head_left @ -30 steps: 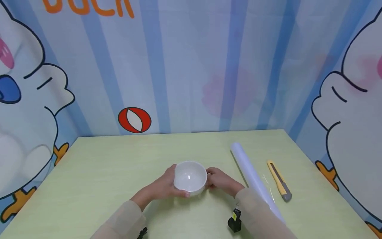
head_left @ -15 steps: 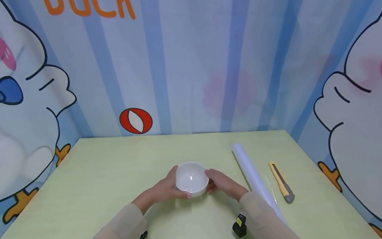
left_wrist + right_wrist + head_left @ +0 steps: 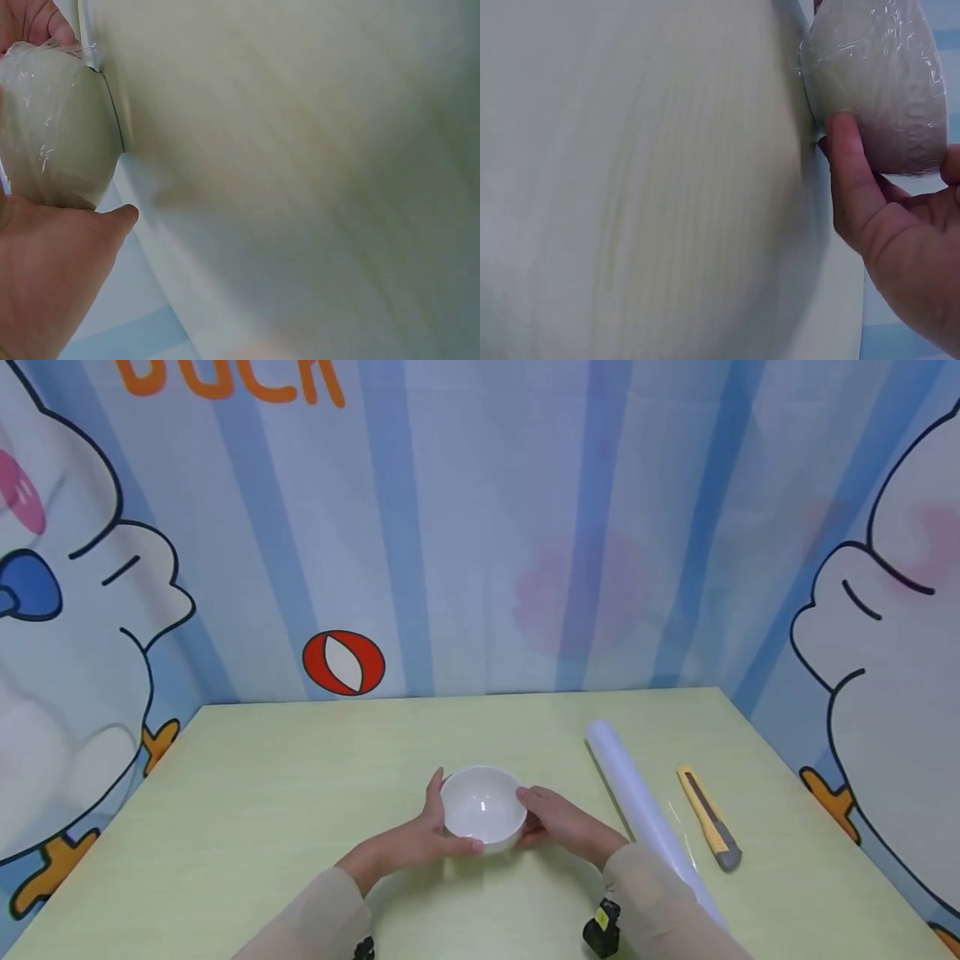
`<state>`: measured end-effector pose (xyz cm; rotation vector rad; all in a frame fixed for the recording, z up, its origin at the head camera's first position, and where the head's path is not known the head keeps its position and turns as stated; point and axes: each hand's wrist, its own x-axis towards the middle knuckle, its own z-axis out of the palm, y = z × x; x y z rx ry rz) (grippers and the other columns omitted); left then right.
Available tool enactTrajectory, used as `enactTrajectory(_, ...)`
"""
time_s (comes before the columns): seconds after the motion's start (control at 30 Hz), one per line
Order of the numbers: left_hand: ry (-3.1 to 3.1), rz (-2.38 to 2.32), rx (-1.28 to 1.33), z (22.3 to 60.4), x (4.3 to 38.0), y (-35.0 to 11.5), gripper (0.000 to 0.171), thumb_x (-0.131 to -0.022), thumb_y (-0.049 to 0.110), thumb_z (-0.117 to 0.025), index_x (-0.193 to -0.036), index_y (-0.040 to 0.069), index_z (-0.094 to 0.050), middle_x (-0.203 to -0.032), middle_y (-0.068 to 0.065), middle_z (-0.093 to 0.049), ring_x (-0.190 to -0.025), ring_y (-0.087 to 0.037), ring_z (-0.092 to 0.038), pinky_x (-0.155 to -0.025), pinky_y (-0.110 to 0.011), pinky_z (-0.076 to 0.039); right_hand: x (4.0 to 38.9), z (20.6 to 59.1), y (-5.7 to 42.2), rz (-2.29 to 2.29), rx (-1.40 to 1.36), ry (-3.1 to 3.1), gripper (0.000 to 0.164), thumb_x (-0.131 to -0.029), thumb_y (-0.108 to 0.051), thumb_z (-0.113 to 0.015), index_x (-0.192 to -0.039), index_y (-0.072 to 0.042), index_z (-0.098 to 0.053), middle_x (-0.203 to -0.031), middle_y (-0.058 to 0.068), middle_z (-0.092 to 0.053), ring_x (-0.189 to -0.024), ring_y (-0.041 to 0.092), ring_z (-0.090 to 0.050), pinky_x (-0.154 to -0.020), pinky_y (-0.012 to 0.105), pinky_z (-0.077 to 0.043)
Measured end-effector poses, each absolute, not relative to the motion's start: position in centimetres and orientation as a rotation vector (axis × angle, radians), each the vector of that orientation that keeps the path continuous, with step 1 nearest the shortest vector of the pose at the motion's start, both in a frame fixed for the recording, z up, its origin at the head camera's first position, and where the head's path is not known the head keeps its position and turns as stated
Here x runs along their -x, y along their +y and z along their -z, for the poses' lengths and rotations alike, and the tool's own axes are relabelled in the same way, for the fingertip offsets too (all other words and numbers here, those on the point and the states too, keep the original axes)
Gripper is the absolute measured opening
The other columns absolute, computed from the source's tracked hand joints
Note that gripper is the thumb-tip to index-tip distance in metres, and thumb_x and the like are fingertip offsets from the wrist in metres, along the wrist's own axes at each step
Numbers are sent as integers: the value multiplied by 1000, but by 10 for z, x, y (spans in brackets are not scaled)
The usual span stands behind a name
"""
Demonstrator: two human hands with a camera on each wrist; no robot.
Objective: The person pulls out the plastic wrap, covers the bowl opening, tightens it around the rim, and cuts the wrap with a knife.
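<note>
A small white bowl (image 3: 483, 806) is held up between both hands, its mouth toward the head camera. Clear plastic film (image 3: 46, 112) covers its outside, wrinkled and shiny in both wrist views. At the bowl's left side is my left hand (image 3: 405, 852), its thumb along the near rim and a finger standing out past the far side. My right hand (image 3: 567, 822) grips the right side, thumb on the rim and the other fingers underneath. From the right wrist view, a finger of the right hand (image 3: 900, 232) presses on the wrapped wall.
On the pale green table (image 3: 300, 777), a long roll of translucent film (image 3: 645, 802) lies slanting beside the right forearm. Further right is a yellow and grey box cutter (image 3: 708, 818). A printed striped curtain (image 3: 480, 527) stands behind the table.
My right thumb has come up onto the bowl's rim. The left fingers have straightened a little away from the far side, and the view has shifted slightly.
</note>
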<state>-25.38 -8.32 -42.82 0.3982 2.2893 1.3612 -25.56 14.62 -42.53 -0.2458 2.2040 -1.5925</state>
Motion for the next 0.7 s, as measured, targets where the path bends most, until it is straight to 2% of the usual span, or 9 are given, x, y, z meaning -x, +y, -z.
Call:
enactTrajectory(0.1, 2304, -1360, -371, 430, 258, -82, 121, -72, 46, -74, -144, 18, 19, -154, -11, -1, -135, -34, -23, -109, -57, -21, 257, 426, 144, 1639, 196, 2164, 45, -99, -33, -35, -117, 7, -45, -98, 14, -55, -85, 17, -57, -78, 30, -53)
enactTrajectory(0.3, 2333, -1390, -361, 432, 261, -81, 116, -72, 42, -75, -146, 12, 9, -150, -17, -13, -131, -35, -27, -107, -58, -24, 264, 428, 144, 1662, 150, 2115, 50, -99, -35, -35, -123, 8, -47, -98, 13, -58, -82, 15, -58, -77, 27, -53)
enactTrajectory(0.37, 2339, -1386, -366, 432, 262, -82, 113, -74, 45, -72, -147, 12, 8, -151, -16, -11, -133, -34, -26, -107, -58, -25, 265, 430, 145, 1658, 154, 2098, 53, -99, -38, -34, -125, 6, -46, -99, 12, -58, -82, 14, -58, -77, 27, -53)
enactTrajectory(0.57, 2388, -1392, -395, 422, 267, -91, 94, -86, 50, -55, -147, 18, 10, -156, -8, 2, -142, -32, -7, -109, -59, -17, 262, 430, 158, 1616, 88, 2205, 64, -97, -49, -32, -128, 5, -44, -113, 14, -56, -89, 18, -60, -83, 33, -52)
enactTrajectory(0.7, 2545, -1399, -403, 418, 275, -97, 85, -92, 48, -46, -147, 18, 11, -156, -7, -1, -142, -32, -7, -110, -59, -15, 264, 424, 169, 1424, 77, 2515, 55, -98, -43, -33, -127, 2, -47, -116, 15, -58, -95, 22, -61, -84, 38, -51)
